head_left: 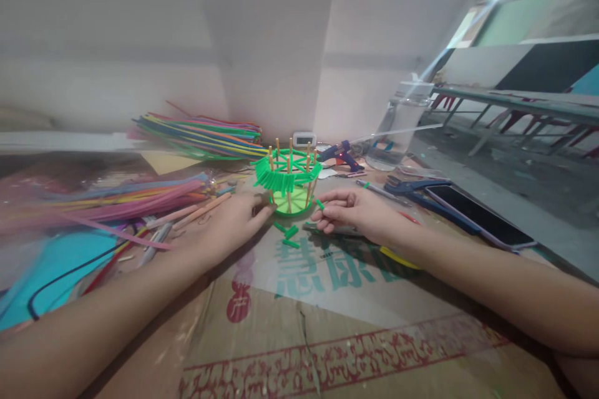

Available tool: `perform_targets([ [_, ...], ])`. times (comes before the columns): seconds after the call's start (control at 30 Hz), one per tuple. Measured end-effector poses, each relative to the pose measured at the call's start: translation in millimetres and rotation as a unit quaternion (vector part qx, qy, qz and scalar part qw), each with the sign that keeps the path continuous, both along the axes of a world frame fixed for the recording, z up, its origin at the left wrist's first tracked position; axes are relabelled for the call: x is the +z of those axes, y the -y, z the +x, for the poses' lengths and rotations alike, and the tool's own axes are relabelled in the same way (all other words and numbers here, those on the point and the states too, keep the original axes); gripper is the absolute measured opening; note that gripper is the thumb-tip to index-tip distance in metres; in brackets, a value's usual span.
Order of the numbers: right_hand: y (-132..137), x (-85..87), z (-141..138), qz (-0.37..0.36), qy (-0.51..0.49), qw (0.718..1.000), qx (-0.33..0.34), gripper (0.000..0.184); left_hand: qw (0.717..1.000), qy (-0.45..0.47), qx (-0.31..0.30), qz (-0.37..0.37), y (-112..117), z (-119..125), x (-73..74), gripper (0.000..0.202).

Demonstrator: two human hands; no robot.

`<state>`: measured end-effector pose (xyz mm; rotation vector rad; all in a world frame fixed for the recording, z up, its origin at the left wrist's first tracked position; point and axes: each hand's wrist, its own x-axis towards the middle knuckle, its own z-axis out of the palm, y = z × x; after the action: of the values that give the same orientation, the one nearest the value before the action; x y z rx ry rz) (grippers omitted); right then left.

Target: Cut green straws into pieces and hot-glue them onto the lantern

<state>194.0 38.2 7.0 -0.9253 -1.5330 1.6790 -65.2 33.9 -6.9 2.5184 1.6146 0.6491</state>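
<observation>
A small round model stands upright, with wooden sticks rising from a green base and a fringe of short green pipe-cleaner pieces around its upper ring. My left hand has its thumb and fingers closed at the left edge of the base. Between the thumb and fingertips of my right hand is a short green pipe-cleaner piece, just right of the model. Several cut green pieces lie in front of the base. Under my right hand pokes out a dark narrow tool tip; the rest is hidden.
Bundled coloured pipe cleaners lie behind on the left, and pink ones nearer. A glue gun and small digital clock are behind the model. At right are a clear bottle and a phone.
</observation>
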Motion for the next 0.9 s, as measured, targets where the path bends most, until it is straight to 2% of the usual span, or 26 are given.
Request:
perform_targets([
  [0.1, 0.9, 0.7, 0.3, -0.032, -0.008, 0.999, -0.015, 0.022, 0.999, 0.044, 0.019, 0.01, -4.2, -2.3, -6.3, 0.029],
  [0.23, 2.0, 1.9, 0.2, -0.007, -0.021, 1.0, -0.021, 0.028, 0.995, 0.091, 0.042, 0.013, -8.5, -3.1, -12.4, 0.027],
  [0.37, 1.7, -0.8, -3.0, -0.002, -0.045, 0.999, -0.02, 0.033, 0.993, 0.113, 0.008, 0.014, -11.1, -0.8, -16.1, 0.028],
  [0.47, 2.5, 0.9, -5.9, 0.0, -0.056, 0.998, -0.02, 0.031, 0.993, 0.114, -0.018, 0.014, -10.4, 1.7, -17.2, 0.03],
  [0.6, 2.9, 25.1, 1.4, 0.04, -0.05, 0.997, -0.038, 0.029, 0.995, 0.089, -0.035, 0.0, -7.1, 4.1, -16.5, 0.031],
  [0.73, 3.4, 56.7, 17.1, 0.142, -0.054, 0.983, -0.099, 0.026, 0.997, 0.074, -0.036, 0.0, -6.1, 4.3, -16.5, 0.034],
  [0.8, 5.3, 60.0, 19.7, 0.165, -0.052, 0.979, -0.111, 0.024, 0.996, 0.075, -0.038, 0.006, -6.6, 3.9, -17.4, 0.033],
  [0.9, 9.7, 47.5, 13.5, 0.151, -0.035, 0.985, -0.079, 0.026, 0.996, 0.08, -0.046, 0.021, -6.9, 3.7, -18.0, 0.031],
])
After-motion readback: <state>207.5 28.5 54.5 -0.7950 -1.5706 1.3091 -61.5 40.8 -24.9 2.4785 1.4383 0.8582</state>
